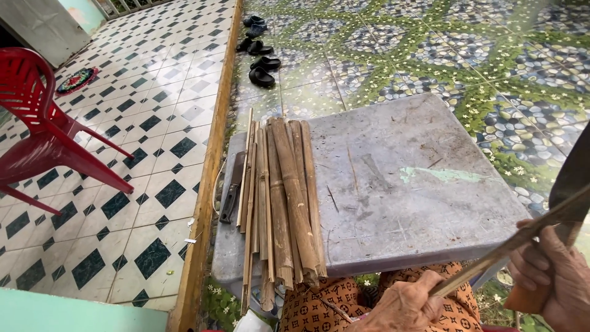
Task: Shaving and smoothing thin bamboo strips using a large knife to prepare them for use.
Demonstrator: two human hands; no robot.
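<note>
- My left hand (402, 307) sits at the bottom centre of the frame, knuckles up, fingers curled shut in a grip.
- My right hand (550, 276) is at the lower right corner, slightly higher than the left, fingers wrapped closed in a fist-like grip, back of the hand toward me.
- Both hands are near each other, not touching; wrists and forearms run out of frame.

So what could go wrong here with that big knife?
The knife in the right hand cuts along a thin bamboo strip that the left hand holds; a slip could nick those fingers. The strip's split edges may give splinters. The bamboo pile overhangs the table and could slide off.
</note>
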